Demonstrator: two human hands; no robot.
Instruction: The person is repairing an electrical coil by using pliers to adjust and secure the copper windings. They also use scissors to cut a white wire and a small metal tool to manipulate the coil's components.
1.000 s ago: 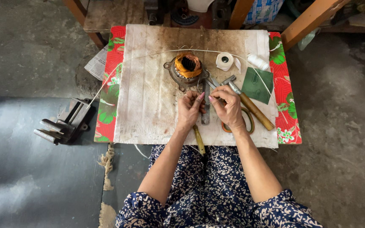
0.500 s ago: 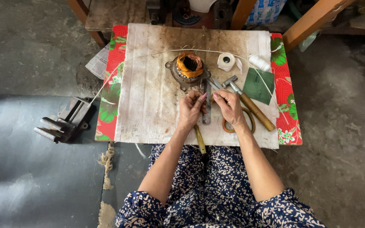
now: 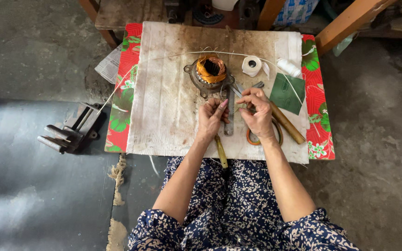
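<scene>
Over stained cloth [image 3: 164, 93]: left hand [image 3: 211, 118], right hand [image 3: 258, 114] raised close together; fingers pinched, grip contents unclear; motor coil [image 3: 210, 70] beyond.

left hand [image 3: 211, 118] pinching, right hand [image 3: 257, 111] pinching, forearms converging

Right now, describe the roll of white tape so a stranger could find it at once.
Start at the low table covered with a stained white cloth, red flowered cloth showing at both sides. At its far middle sits a round metal motor part wound with copper wire. The roll of white tape lies just right of it: a small flat ring with a dark hole, unlike the solid white thread spool further right.
</scene>
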